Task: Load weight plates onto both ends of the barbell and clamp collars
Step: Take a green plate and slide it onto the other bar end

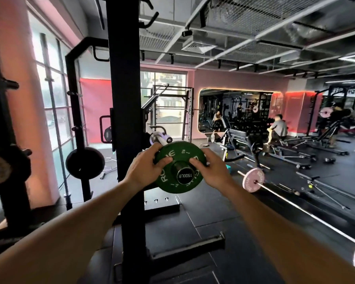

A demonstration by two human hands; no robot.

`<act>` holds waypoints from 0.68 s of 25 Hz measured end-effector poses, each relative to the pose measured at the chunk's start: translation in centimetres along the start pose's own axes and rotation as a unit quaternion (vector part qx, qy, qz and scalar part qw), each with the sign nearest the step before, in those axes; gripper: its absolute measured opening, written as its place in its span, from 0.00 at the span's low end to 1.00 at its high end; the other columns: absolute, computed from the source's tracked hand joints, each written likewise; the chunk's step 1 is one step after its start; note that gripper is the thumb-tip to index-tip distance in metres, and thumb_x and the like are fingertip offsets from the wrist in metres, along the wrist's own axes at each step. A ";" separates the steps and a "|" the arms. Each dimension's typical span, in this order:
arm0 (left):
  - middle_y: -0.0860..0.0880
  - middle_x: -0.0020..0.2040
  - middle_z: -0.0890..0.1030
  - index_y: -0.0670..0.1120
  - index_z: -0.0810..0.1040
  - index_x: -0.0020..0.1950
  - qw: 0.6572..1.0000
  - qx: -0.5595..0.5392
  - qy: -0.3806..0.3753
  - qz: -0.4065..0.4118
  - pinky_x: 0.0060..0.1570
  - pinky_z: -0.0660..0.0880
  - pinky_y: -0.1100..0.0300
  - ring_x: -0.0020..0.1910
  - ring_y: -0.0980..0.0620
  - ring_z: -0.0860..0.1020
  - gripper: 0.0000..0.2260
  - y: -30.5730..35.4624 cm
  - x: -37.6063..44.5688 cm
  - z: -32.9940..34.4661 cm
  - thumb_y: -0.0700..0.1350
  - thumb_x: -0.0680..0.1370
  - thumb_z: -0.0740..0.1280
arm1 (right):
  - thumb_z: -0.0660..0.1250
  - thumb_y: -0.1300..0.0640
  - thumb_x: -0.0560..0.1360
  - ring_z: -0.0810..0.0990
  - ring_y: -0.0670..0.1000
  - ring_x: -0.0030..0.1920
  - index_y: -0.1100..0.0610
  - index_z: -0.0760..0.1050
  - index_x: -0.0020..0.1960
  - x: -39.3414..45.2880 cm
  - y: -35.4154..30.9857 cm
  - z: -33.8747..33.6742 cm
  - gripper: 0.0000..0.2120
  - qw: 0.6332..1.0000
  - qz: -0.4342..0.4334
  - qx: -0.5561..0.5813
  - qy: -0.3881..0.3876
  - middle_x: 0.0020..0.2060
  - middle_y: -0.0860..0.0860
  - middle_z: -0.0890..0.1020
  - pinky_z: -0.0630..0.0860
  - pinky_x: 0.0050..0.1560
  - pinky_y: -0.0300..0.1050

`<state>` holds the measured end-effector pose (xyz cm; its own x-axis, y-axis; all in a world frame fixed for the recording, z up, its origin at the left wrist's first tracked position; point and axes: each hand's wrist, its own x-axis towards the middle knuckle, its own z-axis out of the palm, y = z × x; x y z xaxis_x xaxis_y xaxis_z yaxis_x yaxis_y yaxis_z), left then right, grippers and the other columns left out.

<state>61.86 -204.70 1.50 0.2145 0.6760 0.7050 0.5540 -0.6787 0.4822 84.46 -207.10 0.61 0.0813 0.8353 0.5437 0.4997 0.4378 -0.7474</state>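
A small green weight plate (173, 152) sits on the near sleeve of the barbell, whose steel end cap (184, 175) marked 1500LB points at me through the plate's hole. My left hand (147, 168) grips the plate's left rim, fingers curled over its face. My right hand (210, 168) grips the right rim the same way. The barbell's shaft is hidden behind the plate and the black rack upright (124, 99). Another bar end (161, 139) with a purple collar shows just behind the plate.
Black plates (85, 162) hang on storage pegs at the left. A pink-plated barbell (253, 179) lies on the floor to the right. Benches (285, 148) and people fill the far right. The rack's base (162, 206) is bolted to the rubber floor below.
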 end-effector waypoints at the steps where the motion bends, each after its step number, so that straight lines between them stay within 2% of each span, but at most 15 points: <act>1: 0.59 0.39 0.82 0.63 0.72 0.51 1.000 0.002 -0.001 -0.005 0.35 0.74 0.63 0.36 0.63 0.81 0.08 -0.6 0.6 0.1 0.56 0.77 0.70 | 0.71 0.49 0.78 0.82 0.53 0.54 0.54 0.77 0.62 0.8 0.4 0.3 0.16 1.000 -0.003 -0.011 -0.003 0.54 0.51 0.83 0.80 0.56 0.51; 4: 0.57 0.40 0.83 0.62 0.73 0.54 1.000 0.005 0.002 -0.022 0.38 0.76 0.59 0.39 0.59 0.82 0.09 -2.9 2.6 0.6 0.56 0.77 0.70 | 0.71 0.48 0.78 0.80 0.53 0.54 0.54 0.77 0.62 3.7 1.5 1.4 0.17 0.999 -0.007 -0.030 -0.015 0.54 0.51 0.83 0.78 0.55 0.49; 7: 0.57 0.42 0.83 0.62 0.73 0.56 0.999 0.013 0.008 -0.039 0.40 0.76 0.58 0.40 0.56 0.82 0.10 -5.5 5.0 1.4 0.56 0.77 0.70 | 0.70 0.47 0.78 0.77 0.49 0.50 0.54 0.77 0.62 7.1 2.6 2.9 0.17 0.998 -0.019 -0.062 -0.023 0.49 0.47 0.80 0.70 0.43 0.36; 9: 0.56 0.45 0.84 0.62 0.73 0.58 0.999 0.014 0.013 -0.047 0.44 0.78 0.55 0.44 0.52 0.83 0.11 -7.8 7.1 2.0 0.55 0.77 0.70 | 0.70 0.46 0.78 0.76 0.47 0.48 0.53 0.77 0.62 9.8 3.6 4.3 0.17 0.996 -0.016 -0.083 -0.032 0.45 0.44 0.78 0.65 0.38 0.31; 11: 0.55 0.48 0.83 0.61 0.74 0.60 0.998 0.017 0.018 -0.050 0.50 0.79 0.51 0.48 0.49 0.82 0.12 -10.5 9.5 2.7 0.55 0.77 0.70 | 0.70 0.46 0.77 0.76 0.47 0.46 0.53 0.77 0.62 12.9 4.9 5.7 0.17 0.995 -0.015 -0.094 -0.036 0.42 0.42 0.77 0.65 0.37 0.31; 13: 0.53 0.51 0.83 0.57 0.76 0.62 0.998 0.018 0.021 -0.058 0.53 0.79 0.48 0.51 0.48 0.82 0.14 -13.4 12.1 3.3 0.55 0.77 0.70 | 0.71 0.45 0.77 0.77 0.47 0.45 0.53 0.78 0.62 16.2 6.3 7.3 0.18 0.993 -0.020 -0.103 -0.045 0.44 0.46 0.79 0.67 0.38 0.31; 17: 0.52 0.55 0.83 0.57 0.77 0.64 0.996 0.006 0.028 -0.089 0.57 0.78 0.47 0.53 0.49 0.81 0.17 -19.2 16.7 4.8 0.56 0.77 0.70 | 0.71 0.44 0.76 0.77 0.41 0.42 0.53 0.78 0.60 22.9 8.3 10.1 0.18 0.988 -0.022 -0.134 -0.072 0.44 0.46 0.79 0.67 0.37 0.32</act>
<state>58.64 -179.00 1.51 0.0662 0.7678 0.6373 0.5886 -0.5458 0.5964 81.78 -180.97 2.97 -0.0589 0.8642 0.4997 0.7121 0.3872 -0.5857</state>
